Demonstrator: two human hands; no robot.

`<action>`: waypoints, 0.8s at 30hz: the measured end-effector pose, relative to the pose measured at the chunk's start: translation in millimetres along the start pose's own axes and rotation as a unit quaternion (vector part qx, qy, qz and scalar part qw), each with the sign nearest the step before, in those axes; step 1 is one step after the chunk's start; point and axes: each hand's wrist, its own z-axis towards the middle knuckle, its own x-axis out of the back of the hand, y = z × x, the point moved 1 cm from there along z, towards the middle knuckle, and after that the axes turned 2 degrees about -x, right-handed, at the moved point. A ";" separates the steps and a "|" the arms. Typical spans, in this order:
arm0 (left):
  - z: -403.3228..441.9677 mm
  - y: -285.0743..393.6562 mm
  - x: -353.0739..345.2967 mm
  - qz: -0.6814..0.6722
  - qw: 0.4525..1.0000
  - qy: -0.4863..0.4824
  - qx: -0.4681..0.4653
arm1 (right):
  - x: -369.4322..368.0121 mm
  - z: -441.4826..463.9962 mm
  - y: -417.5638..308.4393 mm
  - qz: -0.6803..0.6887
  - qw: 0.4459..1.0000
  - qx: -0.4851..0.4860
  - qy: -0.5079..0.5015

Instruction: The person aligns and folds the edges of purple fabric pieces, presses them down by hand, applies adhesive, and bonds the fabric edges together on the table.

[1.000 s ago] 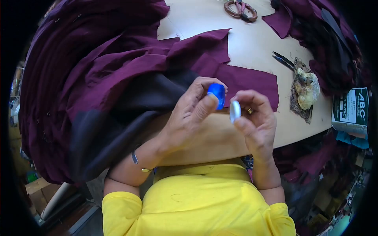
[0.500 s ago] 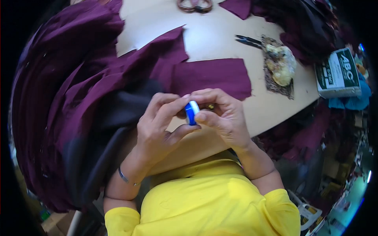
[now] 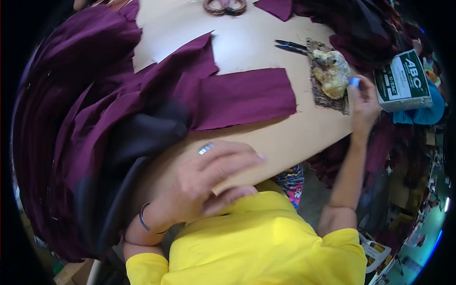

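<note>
My right hand (image 3: 365,104) is at the table's right side, next to a lumpy yellowish-white mass (image 3: 331,73) on a frayed dark cloth piece (image 3: 343,105). Between its fingertips is a small blue-and-white round piece (image 3: 354,81), which looks like a cap. My left hand (image 3: 216,173), a ring on one finger, hovers over the table's near edge. Its thumb and fingers are apart with nothing in them, slightly blurred by motion. Beyond it lies a flat maroon fabric piece (image 3: 244,97).
A large heap of maroon fabric (image 3: 90,109) covers the left side. Black thread snips (image 3: 290,46) lie by the frayed cloth. Brown-handled scissors (image 3: 224,6) are at the far edge. A green-and-white ABC box (image 3: 404,80) stands at the right, with more maroon fabric (image 3: 363,50) behind.
Both hands were together, holding the blue-and-white piece. My right hand has carried it to the right, near the yellowish mass. My left hand has let go and dropped nearer my body.
</note>
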 end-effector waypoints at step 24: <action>-9.6 -50.7 7.1 0.442 0.894 -0.059 0.033 | 7.5 -96.9 -200.0 0.751 0.418 -0.136 -0.492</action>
